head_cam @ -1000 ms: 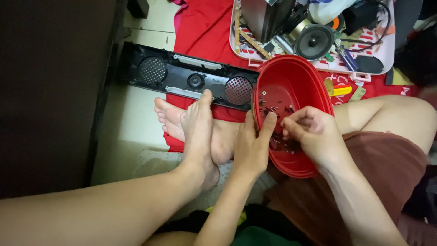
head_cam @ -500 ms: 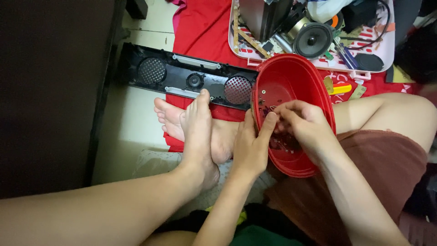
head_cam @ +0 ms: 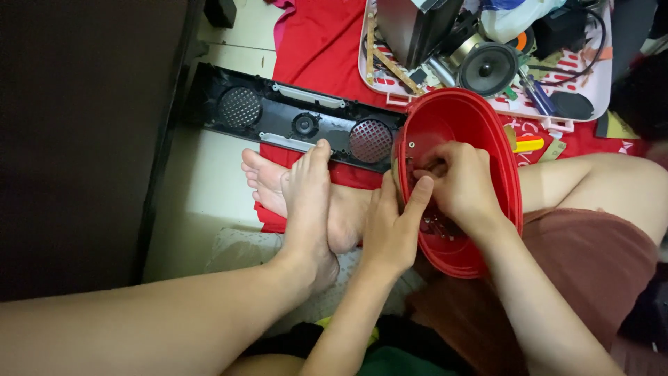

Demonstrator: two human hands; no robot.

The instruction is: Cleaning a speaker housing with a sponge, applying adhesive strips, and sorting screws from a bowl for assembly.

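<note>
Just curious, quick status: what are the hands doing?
Left hand steadies red oval shell at its rim. Right hand works inside it, grip unclear. Nothing in the way.

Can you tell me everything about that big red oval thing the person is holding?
The red oval shell looks like glossy moulded plastic, hollow, with a raised rim and its open side facing up. Small screw posts and dark bits show inside. It leans on the person's lap, far end towards the cluttered pink tray. The left hand steadies its left rim, and the right hand reaches inside, fingertips pinched together on something too small to make out.
</note>
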